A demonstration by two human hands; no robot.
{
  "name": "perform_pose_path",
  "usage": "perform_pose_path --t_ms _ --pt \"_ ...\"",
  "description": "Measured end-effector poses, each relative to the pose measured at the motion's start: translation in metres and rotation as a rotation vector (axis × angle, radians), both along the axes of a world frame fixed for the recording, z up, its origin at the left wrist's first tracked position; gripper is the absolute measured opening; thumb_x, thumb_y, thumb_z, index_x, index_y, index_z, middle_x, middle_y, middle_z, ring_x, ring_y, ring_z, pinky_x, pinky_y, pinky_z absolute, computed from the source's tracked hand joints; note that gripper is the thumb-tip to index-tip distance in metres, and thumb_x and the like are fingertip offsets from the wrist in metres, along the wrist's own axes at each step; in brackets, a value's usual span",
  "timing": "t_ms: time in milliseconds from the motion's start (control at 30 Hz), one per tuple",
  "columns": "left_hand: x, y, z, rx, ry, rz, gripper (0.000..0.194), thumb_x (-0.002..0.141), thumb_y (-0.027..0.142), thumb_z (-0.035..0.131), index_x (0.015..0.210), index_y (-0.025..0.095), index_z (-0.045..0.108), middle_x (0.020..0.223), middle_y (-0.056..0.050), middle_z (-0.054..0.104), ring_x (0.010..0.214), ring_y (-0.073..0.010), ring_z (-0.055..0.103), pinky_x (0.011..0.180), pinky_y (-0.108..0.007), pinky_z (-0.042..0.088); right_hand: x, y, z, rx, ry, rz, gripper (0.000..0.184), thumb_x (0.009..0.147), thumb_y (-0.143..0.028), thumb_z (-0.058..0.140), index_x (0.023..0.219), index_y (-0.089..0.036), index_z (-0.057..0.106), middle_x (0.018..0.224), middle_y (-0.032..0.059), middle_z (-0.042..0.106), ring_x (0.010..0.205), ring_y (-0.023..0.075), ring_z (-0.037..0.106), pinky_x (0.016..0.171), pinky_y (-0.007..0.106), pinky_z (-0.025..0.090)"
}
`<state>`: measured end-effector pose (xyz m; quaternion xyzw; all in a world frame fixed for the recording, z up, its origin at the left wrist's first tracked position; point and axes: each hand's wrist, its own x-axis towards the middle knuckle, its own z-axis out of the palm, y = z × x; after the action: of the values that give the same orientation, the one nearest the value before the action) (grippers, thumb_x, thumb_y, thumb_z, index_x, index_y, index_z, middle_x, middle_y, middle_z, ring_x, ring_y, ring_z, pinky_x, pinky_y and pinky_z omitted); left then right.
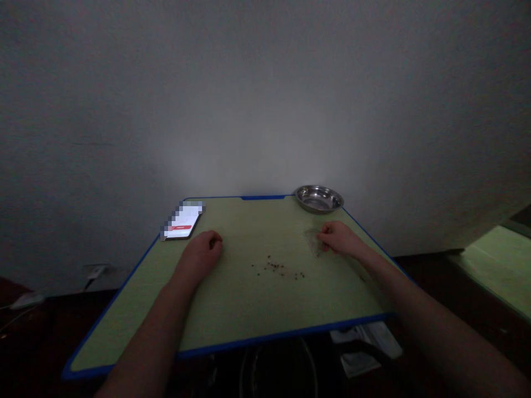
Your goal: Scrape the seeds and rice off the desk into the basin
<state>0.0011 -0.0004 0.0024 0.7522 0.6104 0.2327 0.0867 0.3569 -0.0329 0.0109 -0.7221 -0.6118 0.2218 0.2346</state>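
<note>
- A phone (182, 221) lay left of and beyond the dark specks (274, 267), perhaps for easy viewing.
- The left hand (201, 251) rested left of the specks, curled; whether it gripped anything could not be told.
- Right of the specks, a clear piece (311, 242) was edge-pinched by the right hand (338, 237), likely for control.
- A steel bowl (318, 204) stood beyond them, rightward, seemingly avoiding both arms.

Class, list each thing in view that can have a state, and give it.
Left hand: fingers curled; contents, if any, hidden
Right hand: pinching
Clear piece: held in right hand
Dark bits: scattered loose on tabletop
Metal bowl: upright
Device: face up, screen lit
</note>
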Motion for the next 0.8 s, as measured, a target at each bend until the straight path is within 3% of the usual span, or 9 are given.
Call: perform_pose_path --t_ms 200,400,600,800 --pt "-0.001 -0.001 -0.001 0.005 -0.01 -0.009 0.024 0.079 0.026 0.042 0.086 0.016 0.062 0.089 -0.01 0.067 0.082 -0.0231 0.061 0.075 -0.035 0.046 0.035 -0.001 0.0 0.007 -0.094 0.009 0.016 0.074 -0.016 0.056 0.058 -0.018 0.055 0.046 -0.0026 0.059 0.036 0.008 0.045 0.04 0.021 0.031" --pt "0.0 -0.002 -0.001 0.007 -0.007 -0.001 0.023 0.079 0.026 0.042 0.086 0.017 0.062 0.09 -0.009 0.067 0.082 -0.0223 0.061 0.075 -0.034 0.046 0.05 0.0 0.005 0.003 -0.142 0.071 0.022 0.074 -0.021 0.056 0.053 -0.018 0.058 0.049 -0.0002 0.061 0.045 0.011 0.05 0.046 0.023 0.034" --pt "0.001 -0.002 0.0 0.01 -0.012 0.004 0.022 0.078 0.024 0.043 0.085 0.017 0.062 0.091 -0.009 0.067 0.084 -0.0219 0.061 0.076 -0.033 0.046 0.051 -0.012 0.01 0.008 -0.125 0.135 0.026 0.079 -0.028 0.053 0.057 -0.018 0.059 0.054 0.0018 0.063 0.047 0.0122 0.05 0.048 0.025 0.036" --pt "0.001 -0.003 -0.002 0.011 -0.023 0.006 0.021 0.078 0.023 0.043 0.085 0.017 0.062 0.089 -0.008 0.068 0.082 -0.0214 0.061 0.075 -0.032 0.046 0.032 -0.039 0.0 -0.041 -0.022 0.301 0.029 0.081 -0.033 0.051 0.057 -0.019 0.057 0.055 0.0017 0.061 0.049 0.0127 0.05 0.05 0.025 0.037"
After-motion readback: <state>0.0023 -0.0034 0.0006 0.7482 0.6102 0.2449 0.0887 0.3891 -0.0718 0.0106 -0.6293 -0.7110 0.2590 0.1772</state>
